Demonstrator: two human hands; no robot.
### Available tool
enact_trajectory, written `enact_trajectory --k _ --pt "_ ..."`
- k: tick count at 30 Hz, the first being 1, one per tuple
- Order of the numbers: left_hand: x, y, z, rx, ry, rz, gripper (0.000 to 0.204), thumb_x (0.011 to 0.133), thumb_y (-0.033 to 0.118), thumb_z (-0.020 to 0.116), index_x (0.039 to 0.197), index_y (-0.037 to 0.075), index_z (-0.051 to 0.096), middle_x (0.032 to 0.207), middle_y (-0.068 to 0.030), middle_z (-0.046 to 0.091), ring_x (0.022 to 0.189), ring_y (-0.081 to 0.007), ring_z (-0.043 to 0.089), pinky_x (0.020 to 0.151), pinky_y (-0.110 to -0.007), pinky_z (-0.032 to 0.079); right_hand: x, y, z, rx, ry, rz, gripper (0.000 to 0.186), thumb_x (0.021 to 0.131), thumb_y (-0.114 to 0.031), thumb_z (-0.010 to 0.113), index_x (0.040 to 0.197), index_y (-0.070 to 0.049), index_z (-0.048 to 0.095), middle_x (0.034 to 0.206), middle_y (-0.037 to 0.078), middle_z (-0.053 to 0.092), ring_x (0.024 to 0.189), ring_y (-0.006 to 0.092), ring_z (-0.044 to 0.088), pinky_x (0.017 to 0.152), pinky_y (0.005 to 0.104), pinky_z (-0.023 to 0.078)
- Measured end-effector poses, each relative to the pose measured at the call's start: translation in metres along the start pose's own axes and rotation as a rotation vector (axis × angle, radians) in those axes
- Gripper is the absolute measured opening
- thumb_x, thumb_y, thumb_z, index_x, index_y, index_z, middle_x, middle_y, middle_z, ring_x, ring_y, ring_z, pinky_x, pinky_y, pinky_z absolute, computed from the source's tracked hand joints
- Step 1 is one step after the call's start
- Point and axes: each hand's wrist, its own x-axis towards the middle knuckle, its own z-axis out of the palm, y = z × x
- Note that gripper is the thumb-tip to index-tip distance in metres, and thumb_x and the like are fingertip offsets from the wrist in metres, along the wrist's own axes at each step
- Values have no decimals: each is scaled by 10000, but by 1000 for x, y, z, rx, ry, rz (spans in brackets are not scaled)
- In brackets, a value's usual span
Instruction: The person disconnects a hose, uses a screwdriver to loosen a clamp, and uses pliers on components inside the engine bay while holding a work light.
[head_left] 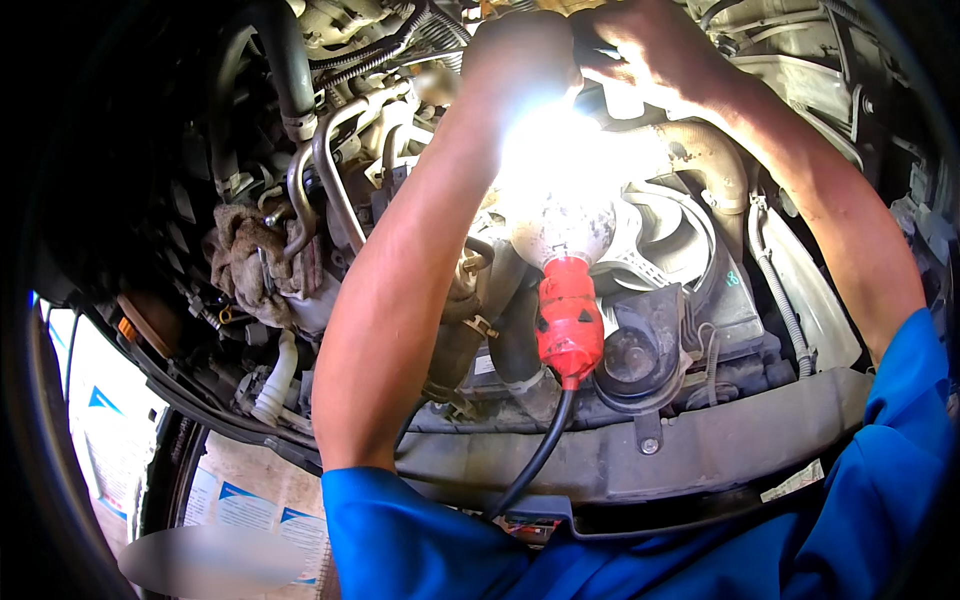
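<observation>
Both my arms reach far into an engine bay. My left hand is at the top middle, blurred, with its fingers hidden. Right beside it, my right hand has its fingers curled in around something dark that I cannot make out. A lit work lamp lies below the hands: its bright bulb washes out the parts around it. The lamp's red socket points toward me, and a black cable runs down from it. Neither hand touches the lamp's socket.
A dirty cloth is tucked among metal pipes on the left. A large curved hose and a round black horn-like part are right of the lamp. The grey front crossbar spans the near side. Printed sheets lie at lower left.
</observation>
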Motion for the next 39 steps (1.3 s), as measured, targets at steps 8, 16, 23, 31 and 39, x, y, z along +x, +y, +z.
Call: enact_trajectory --k 8,16,23,31,39 --pt "0 -2 -1 -163 -23 44 181 870 208 653 907 40 709 869 -140 673 791 -248 644 703 -361 506 1 3 -3 8 -49 -18 102 809 -106 543 818 -81 642 724 124 652 683 292 651 632 394 482" --pt "-1 -9 -2 -103 -32 95 189 870 207 641 916 35 701 887 -148 671 809 -251 643 718 -360 504 0 0 4 31 26 13 239 816 -88 530 1001 -85 682 896 138 697 845 288 678 760 382 514" --pt "11 3 9 401 38 -169 194 828 229 659 922 69 715 921 -126 686 850 -255 659 743 -362 521 0 3 8 308 -15 198 286 847 -64 522 1080 -69 688 991 180 697 913 300 679 821 387 518" --pt "21 33 7 952 -157 -566 215 780 254 680 929 108 731 960 -102 704 897 -260 678 772 -364 540 -16 -10 18 68 43 0 178 777 -50 697 882 -6 560 764 138 589 693 316 591 686 382 516" --pt "25 42 4 982 -240 -715 247 731 281 701 932 145 745 989 -81 720 931 -267 695 795 -366 556 -7 -9 8 10 57 -116 183 809 -144 684 803 -36 537 716 123 548 660 306 578 617 398 470"
